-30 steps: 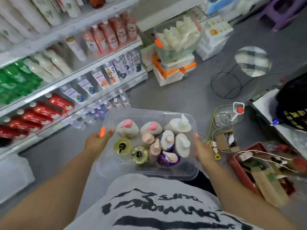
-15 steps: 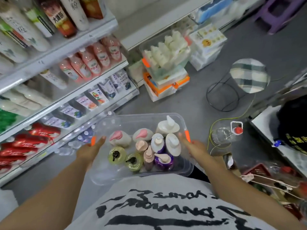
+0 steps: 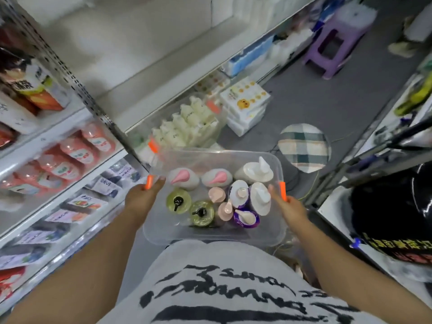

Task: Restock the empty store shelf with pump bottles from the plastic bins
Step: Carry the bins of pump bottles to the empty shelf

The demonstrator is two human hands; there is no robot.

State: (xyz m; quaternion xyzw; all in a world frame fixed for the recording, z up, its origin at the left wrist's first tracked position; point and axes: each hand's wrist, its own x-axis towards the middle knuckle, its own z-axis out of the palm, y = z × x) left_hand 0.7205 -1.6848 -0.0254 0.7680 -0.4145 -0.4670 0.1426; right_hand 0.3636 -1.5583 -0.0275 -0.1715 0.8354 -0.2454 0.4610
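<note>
Since half a second ago the view has swung up and to the right, so the empty shelf (image 3: 140, 54) now fills the upper part, and the red bottles low on the left have almost slid out of sight.

Both hands carry the clear bin (image 3: 163, 232) in front of the waist, one at each short end. The left hand (image 3: 142, 197) grips the left end, thumb on the rim beside an orange clip (image 3: 148, 181). The right hand (image 3: 288, 206) clasps the right end, touching a second orange clip (image 3: 283, 190).

Ten pump bottles (image 3: 239, 192) stand upright in the bin, crowded toward its right half:
- two pale ones with pink pumps along the far side
- one broad white one in the far right corner
- two green ones with black pumps on the left
- two small peach ones in the middle
- two with white tops
- one purple with a cream pump nearest the body

Beyond the bin, on the floor below the bare white shelf, a second bin (image 3: 187, 122) holds cream bottles, too blurred to count. Just to its right sits a stack of tissue packs (image 3: 245, 99) with yellow print. Two stools stand on the grey floor: a plaid stool (image 3: 304, 148) near the bin's far right corner and a purple stool (image 3: 334, 40) well beyond it. Pink bottles (image 3: 77, 150) line a stocked shelf to the left.
</note>
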